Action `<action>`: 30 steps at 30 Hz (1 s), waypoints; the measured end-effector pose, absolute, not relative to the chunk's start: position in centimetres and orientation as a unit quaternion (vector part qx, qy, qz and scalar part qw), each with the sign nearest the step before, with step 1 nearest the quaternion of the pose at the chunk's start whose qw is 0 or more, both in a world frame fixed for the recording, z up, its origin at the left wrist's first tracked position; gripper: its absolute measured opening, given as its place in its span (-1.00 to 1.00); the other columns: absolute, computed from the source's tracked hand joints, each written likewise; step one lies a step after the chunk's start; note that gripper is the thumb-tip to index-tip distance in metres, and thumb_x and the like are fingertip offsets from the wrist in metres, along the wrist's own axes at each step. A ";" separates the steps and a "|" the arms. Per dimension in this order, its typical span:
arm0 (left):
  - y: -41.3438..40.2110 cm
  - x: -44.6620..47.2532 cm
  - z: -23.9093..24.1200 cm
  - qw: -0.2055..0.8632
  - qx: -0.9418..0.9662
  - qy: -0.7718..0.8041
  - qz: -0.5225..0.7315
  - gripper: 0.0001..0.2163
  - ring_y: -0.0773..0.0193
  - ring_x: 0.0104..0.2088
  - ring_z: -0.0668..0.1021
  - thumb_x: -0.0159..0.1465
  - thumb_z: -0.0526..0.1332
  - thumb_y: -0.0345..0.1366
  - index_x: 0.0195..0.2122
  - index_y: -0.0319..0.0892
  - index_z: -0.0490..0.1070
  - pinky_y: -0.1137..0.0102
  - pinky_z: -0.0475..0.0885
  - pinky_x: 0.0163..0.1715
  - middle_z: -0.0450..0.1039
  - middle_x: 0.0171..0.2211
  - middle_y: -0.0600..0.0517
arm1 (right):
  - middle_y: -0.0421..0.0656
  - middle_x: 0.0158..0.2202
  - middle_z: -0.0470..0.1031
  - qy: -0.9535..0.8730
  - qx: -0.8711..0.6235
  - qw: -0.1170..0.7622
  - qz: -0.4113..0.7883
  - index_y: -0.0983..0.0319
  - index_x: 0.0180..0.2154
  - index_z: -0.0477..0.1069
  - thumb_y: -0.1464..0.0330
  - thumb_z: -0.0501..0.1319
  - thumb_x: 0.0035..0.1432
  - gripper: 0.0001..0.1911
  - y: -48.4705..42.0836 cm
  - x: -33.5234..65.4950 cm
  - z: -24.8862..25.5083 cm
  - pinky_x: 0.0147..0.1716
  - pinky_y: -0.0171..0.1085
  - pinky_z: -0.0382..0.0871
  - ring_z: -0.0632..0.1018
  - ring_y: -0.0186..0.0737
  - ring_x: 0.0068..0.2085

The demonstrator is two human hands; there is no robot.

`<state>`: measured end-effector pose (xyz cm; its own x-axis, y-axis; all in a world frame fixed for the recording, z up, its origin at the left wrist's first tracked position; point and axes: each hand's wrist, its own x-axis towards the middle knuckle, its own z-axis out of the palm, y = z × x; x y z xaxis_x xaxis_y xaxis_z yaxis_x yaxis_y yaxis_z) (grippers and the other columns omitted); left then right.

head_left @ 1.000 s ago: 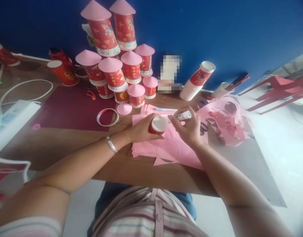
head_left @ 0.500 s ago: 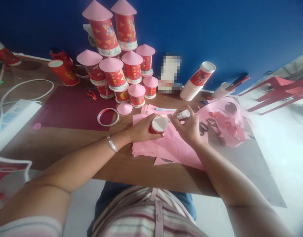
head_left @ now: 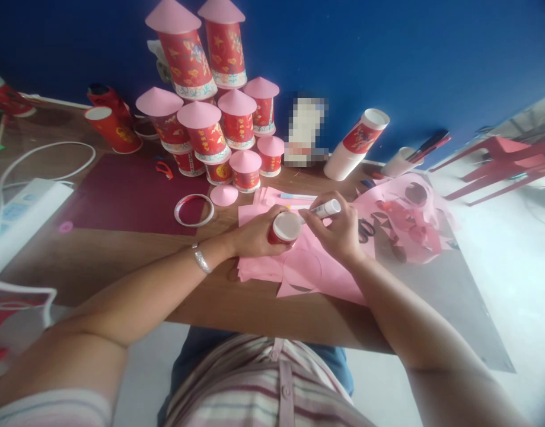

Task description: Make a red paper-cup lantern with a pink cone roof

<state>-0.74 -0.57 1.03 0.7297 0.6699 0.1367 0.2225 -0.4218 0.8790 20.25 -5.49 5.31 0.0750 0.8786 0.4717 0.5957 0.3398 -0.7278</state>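
Left grip wraps red paper cup, right grip pinches white marker; pink paper lies beneath, scissors beside, cone-roofed cups beyond.

The forearms angle inward, left hand curled in a grip, right hand pinching, palm seemingly turned inward.

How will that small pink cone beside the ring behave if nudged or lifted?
The cone looks like thin paper, so probably light and easily dented. Its wide base faces down, so a push would likely slide it.
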 end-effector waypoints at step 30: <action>-0.7 -0.6 1.5 0.500 0.790 0.271 0.229 -0.40 -0.03 -0.03 0.68 0.17 0.46 -0.08 0.13 -0.14 0.25 0.09 0.60 -0.03 0.60 -0.01 -0.13 | -0.32 -0.56 0.46 -0.657 -0.590 0.439 0.167 0.10 -0.37 0.33 0.10 0.46 0.19 -0.63 -4.3 20.4 5.2 -0.55 -0.27 0.27 0.39 -0.33 -0.57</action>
<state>-0.56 -0.66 1.55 0.7475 0.6580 0.0910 0.1991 -0.3526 0.9144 20.40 -4.33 5.18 0.0812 0.9214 0.3802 0.6286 0.2487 -0.7369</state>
